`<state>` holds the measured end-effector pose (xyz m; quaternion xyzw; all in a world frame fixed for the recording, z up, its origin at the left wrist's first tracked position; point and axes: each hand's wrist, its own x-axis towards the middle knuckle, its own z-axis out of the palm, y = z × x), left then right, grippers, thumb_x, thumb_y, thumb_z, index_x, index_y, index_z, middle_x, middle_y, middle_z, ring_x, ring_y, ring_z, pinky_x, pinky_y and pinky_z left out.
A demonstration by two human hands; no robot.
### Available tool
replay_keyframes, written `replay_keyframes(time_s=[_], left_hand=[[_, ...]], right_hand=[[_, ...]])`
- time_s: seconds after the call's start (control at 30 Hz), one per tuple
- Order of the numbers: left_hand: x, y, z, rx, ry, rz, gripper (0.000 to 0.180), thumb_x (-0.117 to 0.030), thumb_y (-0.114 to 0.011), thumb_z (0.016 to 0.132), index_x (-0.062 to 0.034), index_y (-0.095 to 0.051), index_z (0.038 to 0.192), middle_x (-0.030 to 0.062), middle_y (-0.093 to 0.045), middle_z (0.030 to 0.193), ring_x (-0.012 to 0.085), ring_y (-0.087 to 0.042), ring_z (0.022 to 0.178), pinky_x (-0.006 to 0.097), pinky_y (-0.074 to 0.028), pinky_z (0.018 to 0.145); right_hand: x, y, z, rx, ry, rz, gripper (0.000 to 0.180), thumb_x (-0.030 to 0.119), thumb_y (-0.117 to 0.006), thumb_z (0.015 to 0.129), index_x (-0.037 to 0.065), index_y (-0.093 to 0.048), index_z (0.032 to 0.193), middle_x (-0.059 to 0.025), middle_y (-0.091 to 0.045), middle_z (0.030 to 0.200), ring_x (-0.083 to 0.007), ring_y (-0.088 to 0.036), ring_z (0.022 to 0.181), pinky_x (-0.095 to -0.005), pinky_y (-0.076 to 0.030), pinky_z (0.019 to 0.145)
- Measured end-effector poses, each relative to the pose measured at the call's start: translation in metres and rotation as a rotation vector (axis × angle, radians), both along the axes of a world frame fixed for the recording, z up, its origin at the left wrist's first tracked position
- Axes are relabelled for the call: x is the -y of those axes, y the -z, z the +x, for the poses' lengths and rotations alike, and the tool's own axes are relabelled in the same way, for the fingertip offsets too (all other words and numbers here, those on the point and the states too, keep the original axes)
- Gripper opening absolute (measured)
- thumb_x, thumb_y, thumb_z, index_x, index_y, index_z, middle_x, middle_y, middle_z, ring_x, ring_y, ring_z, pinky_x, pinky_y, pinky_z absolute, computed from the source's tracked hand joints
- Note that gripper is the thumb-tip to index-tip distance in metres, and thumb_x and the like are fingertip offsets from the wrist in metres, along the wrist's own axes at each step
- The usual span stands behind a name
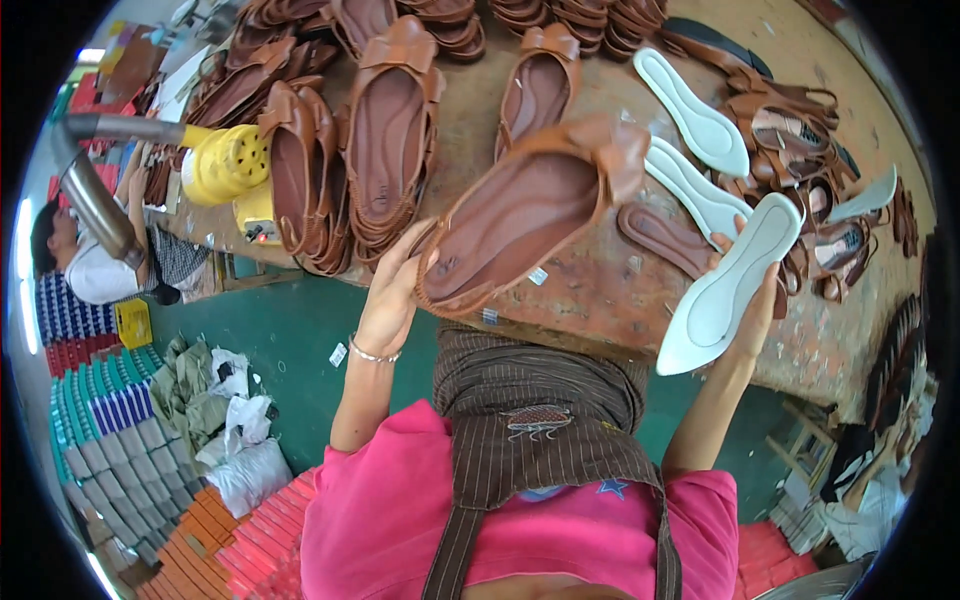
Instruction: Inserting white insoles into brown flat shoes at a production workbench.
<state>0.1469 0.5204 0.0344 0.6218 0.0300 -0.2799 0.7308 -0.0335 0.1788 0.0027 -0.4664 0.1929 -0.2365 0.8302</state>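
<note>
My left hand grips the heel end of a brown flat shoe, holding it tilted above the table with its inside facing up and its bow toe pointing to the far right. In my right hand is a pale mint insole, its pointed end toward me. The fingers curl round both its edges. Just beyond that hand lie another pale insole and a brown insole on the worn table. A further pale insole rests farther back.
Nested brown shoes line the table's left and far side. More strappy shoes are piled at the right. A yellow machine with a metal pipe stands at the left. Beyond it is another person. Stacked boxes fill the floor at left.
</note>
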Motion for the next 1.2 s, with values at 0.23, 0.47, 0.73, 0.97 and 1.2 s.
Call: replay_keyframes(time_s=[0.23,0.47,0.73,0.97,1.2], left_hand=[[0.030,-0.009,0.020,0.113,0.080,-0.167,0.046,-0.007,-0.061,0.094,0.0051,-0.046,0.136,0.0088,-0.053,0.132,0.0137,-0.049,0.122,0.028,-0.037,0.105],[0.017,-0.033,0.093,1.040,-0.174,0.356,0.051,-0.002,-0.061,0.093,0.0031,-0.042,0.140,0.0156,-0.057,0.131,0.0220,-0.057,0.115,0.035,-0.047,0.096],[-0.058,0.006,0.090,1.227,-0.147,1.533,0.037,0.006,-0.057,0.077,-0.0064,-0.074,0.108,0.0132,-0.057,0.086,0.0317,-0.055,0.086,0.041,-0.046,0.080],[-0.015,-0.039,0.081,1.338,-0.508,1.069,0.032,-0.008,-0.062,0.088,-0.0059,-0.065,0.120,0.0166,-0.057,0.108,0.0307,-0.056,0.100,0.043,-0.044,0.089],[0.029,-0.002,0.087,1.261,0.178,1.531,0.054,-0.041,-0.072,0.082,-0.0068,-0.055,0.120,0.0208,-0.069,0.082,0.0348,-0.065,0.080,0.041,-0.044,0.083]], right_hand=[[-0.044,-0.003,0.012,-0.086,-0.007,-0.052,0.070,0.052,-0.031,0.103,-0.002,-0.031,0.148,-0.0196,-0.058,0.122,-0.0148,-0.059,0.086,-0.0268,-0.052,0.069],[-0.046,0.009,-0.004,-0.184,0.017,-0.043,0.071,0.054,-0.031,0.102,-0.001,-0.031,0.148,-0.0194,-0.058,0.122,-0.0146,-0.060,0.083,-0.0262,-0.054,0.067],[-0.069,0.014,0.012,-0.208,-0.086,0.001,0.070,0.052,-0.029,0.103,-0.001,-0.032,0.148,-0.0177,-0.060,0.120,-0.0144,-0.062,0.084,-0.0272,-0.055,0.067],[-0.089,0.020,0.047,-0.259,-0.336,-0.087,0.064,0.051,-0.034,0.103,-0.002,-0.048,0.136,-0.0150,-0.064,0.118,-0.0150,-0.063,0.089,-0.0292,-0.052,0.075],[-0.099,0.021,0.073,-0.273,-0.334,-0.584,0.057,0.042,-0.047,0.102,-0.002,-0.048,0.138,-0.0183,-0.057,0.133,-0.0308,-0.058,0.118,-0.0400,-0.045,0.098]])
